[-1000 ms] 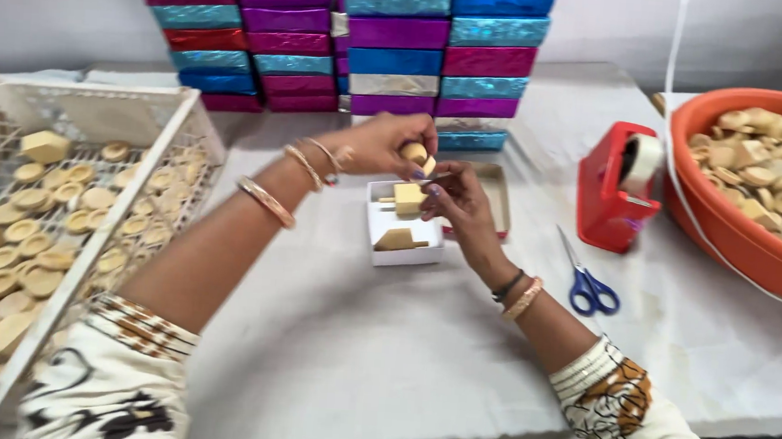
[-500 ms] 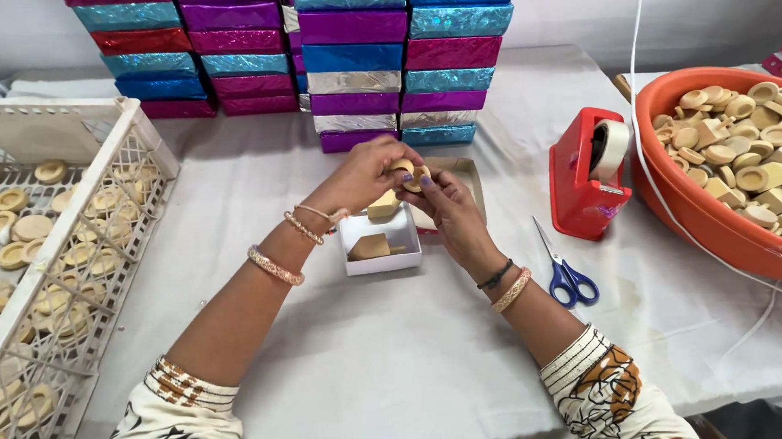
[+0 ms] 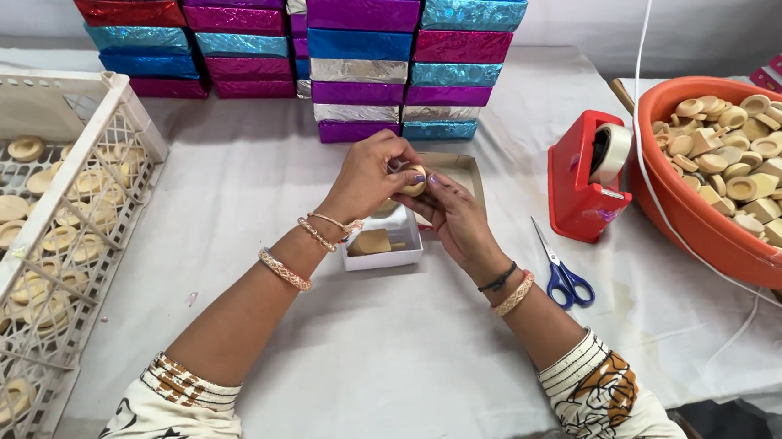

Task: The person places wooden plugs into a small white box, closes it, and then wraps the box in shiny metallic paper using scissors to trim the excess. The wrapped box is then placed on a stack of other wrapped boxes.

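Left hand [image 3: 368, 174]: grasping round tan piece [image 3: 415, 180] from its left.
Right hand [image 3: 454, 217]: gripping same piece.
Below hands: small white box [image 3: 387, 252] lying open.

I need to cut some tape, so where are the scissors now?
In the head view, the blue-handled scissors lie on the white table at the person's right, beside the right hand and just below the red tape dispenser.
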